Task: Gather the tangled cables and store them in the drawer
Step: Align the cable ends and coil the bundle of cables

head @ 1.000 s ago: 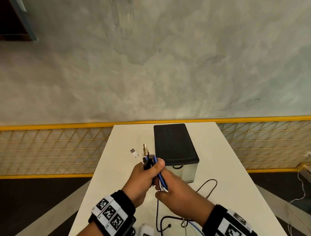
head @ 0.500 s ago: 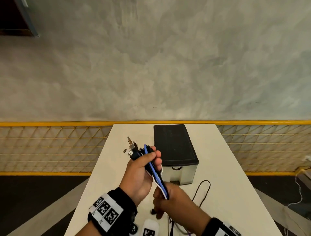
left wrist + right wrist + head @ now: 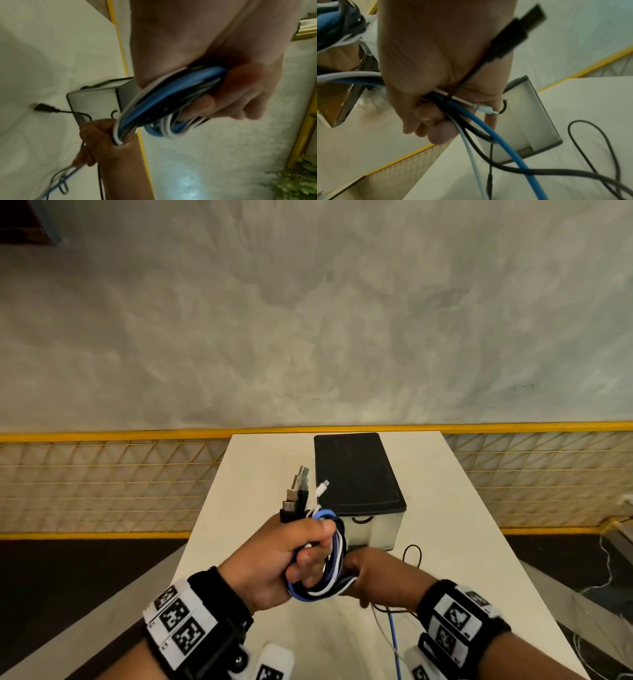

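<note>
Left hand (image 3: 274,556) grips the looped cables (image 3: 329,563), plugs poking upward; right hand (image 3: 373,577) fingers clench the trailing strands, above the tabletop (image 3: 455,529), before the closed drawer (image 3: 370,529).

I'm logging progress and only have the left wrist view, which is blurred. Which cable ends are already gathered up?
Observer: In the head view, several USB plugs stick up out of the left hand, above the coiled cables.
Operator: Is the right hand just steadying the coil?
Observer: No. In the right wrist view, the right hand grips blue, white and black strands, and a small white connector pokes out between its fingers.
Operator: Is anything left on the table?
Observer: Yes. A black cable loop lies on the table beside the drawer box, whose drawer is closed.
</note>
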